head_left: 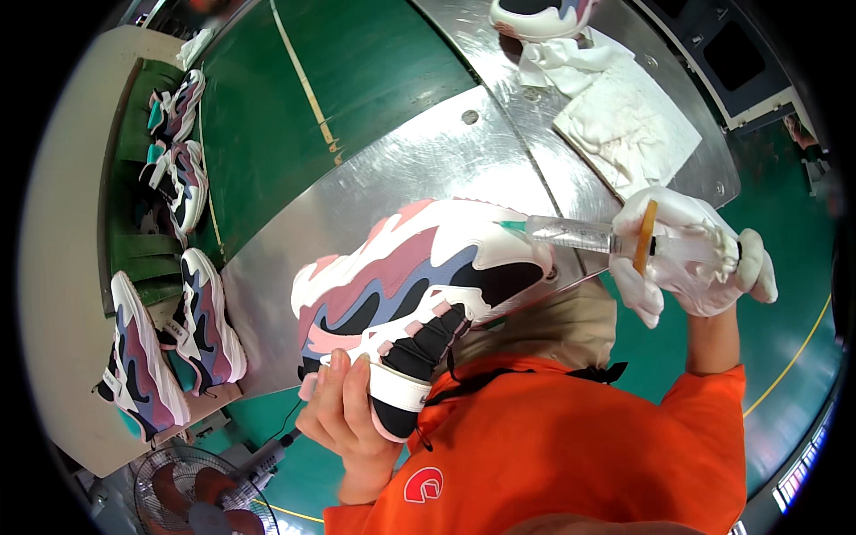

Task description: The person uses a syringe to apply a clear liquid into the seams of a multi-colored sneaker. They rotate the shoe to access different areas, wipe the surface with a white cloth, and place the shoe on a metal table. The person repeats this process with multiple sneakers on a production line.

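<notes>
A chunky sneaker (401,276) in white, mauve, blue, pink and black lies tilted on its side over the metal table's near edge. My bare left hand (343,410) grips it by the collar and tongue, fingers bent over the upper. In my gloved right hand (691,254) is a clear syringe (571,234) with an amber finger flange and a green tip. That tip meets the seam between the white sole and the upper near the toe. The thumb rests at the plunger end. I cannot see how far the plunger is pressed.
A folded white cloth (624,125) lies on the metal table (428,152) at the far right, near another sneaker (539,20). On the left, several matching sneakers (147,357) stand along a green belt (134,196). A fan (201,490) is at the lower left.
</notes>
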`<state>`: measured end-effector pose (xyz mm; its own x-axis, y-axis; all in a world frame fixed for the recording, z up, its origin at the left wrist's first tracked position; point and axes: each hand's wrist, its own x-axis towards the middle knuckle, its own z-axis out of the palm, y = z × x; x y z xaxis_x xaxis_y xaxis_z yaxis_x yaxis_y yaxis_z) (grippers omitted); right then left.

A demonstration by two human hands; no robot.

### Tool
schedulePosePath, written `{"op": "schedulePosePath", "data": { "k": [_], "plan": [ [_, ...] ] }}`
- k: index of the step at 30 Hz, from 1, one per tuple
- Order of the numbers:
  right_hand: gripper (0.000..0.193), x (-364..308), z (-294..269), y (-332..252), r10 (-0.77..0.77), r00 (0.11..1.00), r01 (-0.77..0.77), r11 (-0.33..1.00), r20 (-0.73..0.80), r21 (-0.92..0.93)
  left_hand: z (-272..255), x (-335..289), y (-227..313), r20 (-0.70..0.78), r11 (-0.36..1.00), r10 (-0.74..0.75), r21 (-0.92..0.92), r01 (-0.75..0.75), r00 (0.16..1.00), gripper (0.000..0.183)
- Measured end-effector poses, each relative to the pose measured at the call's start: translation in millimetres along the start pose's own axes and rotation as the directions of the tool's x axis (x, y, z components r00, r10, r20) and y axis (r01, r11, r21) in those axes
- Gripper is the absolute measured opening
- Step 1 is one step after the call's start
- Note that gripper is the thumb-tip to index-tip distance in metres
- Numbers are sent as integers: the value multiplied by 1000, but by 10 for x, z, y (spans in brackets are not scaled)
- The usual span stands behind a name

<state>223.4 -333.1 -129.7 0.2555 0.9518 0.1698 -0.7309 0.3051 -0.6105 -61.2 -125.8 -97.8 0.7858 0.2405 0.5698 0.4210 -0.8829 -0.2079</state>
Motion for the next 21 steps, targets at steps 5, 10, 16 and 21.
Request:
{"op": "schedulePosePath", "data": {
  "k": [5,10,16,21],
  "plan": [
    [64,-182,-157,176,-134,991,133,987,6,93,-57,28,207,10,997,-35,62,35,999,30],
    [118,-251,15,223,-158,984,163,984,-80,65,-73,67,298,25,997,-34,69,32,999,36],
    [98,-265,296,353,-277,933,301,951,-231,74,-78,2,267,67,1000,-31,2,31,997,64],
    [90,-322,372,309,-116,926,93,992,-359,-81,-72,21,300,52,1000,-30,-2,30,998,64]
  ]
}}
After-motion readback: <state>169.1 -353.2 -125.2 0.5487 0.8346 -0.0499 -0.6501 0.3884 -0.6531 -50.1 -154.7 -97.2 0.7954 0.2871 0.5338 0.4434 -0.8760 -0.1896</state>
